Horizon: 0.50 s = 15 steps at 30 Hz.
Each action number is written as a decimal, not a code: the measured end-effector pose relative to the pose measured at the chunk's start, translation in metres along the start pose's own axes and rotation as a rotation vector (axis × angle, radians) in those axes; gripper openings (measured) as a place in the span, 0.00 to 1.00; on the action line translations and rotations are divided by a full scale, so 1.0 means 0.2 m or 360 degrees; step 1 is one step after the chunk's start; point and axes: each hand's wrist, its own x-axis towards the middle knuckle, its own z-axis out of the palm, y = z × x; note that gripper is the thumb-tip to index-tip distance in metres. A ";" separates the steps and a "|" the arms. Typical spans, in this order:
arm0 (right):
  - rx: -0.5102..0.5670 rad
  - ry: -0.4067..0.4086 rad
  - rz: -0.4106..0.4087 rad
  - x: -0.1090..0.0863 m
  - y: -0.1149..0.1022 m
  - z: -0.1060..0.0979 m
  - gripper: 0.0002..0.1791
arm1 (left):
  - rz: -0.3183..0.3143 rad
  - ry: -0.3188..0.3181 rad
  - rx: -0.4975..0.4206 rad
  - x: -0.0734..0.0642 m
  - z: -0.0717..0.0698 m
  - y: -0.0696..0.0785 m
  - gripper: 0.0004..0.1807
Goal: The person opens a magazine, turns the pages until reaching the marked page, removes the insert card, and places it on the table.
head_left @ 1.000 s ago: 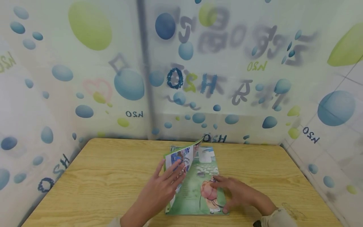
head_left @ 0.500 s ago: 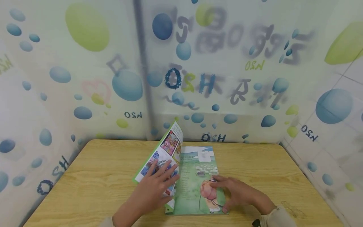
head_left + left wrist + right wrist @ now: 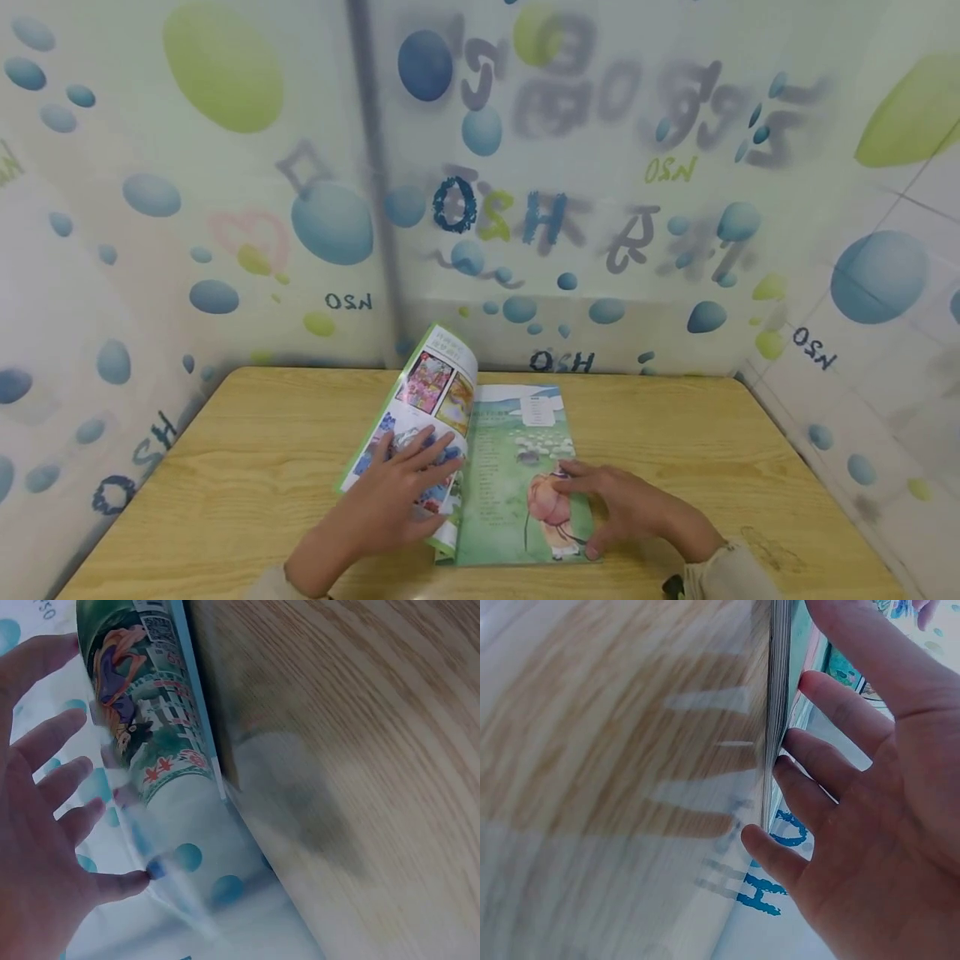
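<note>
An illustrated book (image 3: 502, 467) lies on the wooden table, opened, with its green-edged cover and front leaves lifted and tilted to the left. My left hand (image 3: 393, 487) presses spread, straight fingers on the picture-covered inner side (image 3: 427, 387) of that raised part. In the left wrist view the cover's outer face (image 3: 142, 697) shows a figure and print, with the fingertips along its edge. My right hand (image 3: 630, 508) rests at the book's lower right, fingertips on the green page by a pink flower. The right wrist view shows these fingers relaxed along the page edges (image 3: 777, 712).
The light wooden table (image 3: 285, 450) carries the book near its middle. Behind it and at both sides hang pale sheets (image 3: 487, 167) printed with blue and green drops and mirrored letters, meeting the table's back edge.
My left hand has swung the cover and front leaves over to the left, showing the picture page and more of the green page. The right hand stays at the lower right.
</note>
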 end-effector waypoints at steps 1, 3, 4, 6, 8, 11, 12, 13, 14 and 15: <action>-0.0002 -0.0001 0.0009 0.00 0.00 0.00 0.51 | -0.0016 -0.0017 -0.0010 0.00 0.00 -0.01 0.34; -0.0015 -0.0002 0.0018 0.00 0.00 0.00 0.51 | -0.0047 -0.0054 -0.0036 -0.01 0.01 -0.02 0.34; -0.0021 -0.0002 0.0018 0.00 0.00 0.00 0.51 | -0.0064 -0.0073 -0.0043 -0.02 0.01 -0.02 0.34; -0.0022 -0.0002 0.0021 0.01 0.01 0.00 0.51 | -0.0071 -0.0075 -0.0034 -0.02 0.02 -0.03 0.33; -0.0019 -0.0004 0.0024 0.01 0.01 0.00 0.50 | -0.0065 -0.0067 -0.0009 -0.03 0.02 -0.04 0.33; -0.0009 -0.0006 0.0041 0.01 0.01 0.00 0.50 | -0.0053 -0.0055 0.0037 -0.05 0.02 -0.06 0.33; -0.0006 -0.0007 0.0051 0.01 0.01 0.00 0.50 | -0.0052 -0.0057 0.0049 -0.05 0.02 -0.06 0.33; -0.0004 -0.0007 0.0056 0.01 0.01 0.00 0.50 | -0.0053 -0.0060 0.0050 -0.06 0.02 -0.06 0.33; -0.0003 -0.0008 0.0061 0.01 0.00 0.00 0.50 | -0.0055 -0.0066 0.0048 -0.06 0.02 -0.07 0.32; 0.0001 -0.0008 0.0064 0.01 0.00 0.00 0.50 | -0.0055 -0.0071 0.0042 -0.06 0.02 -0.08 0.32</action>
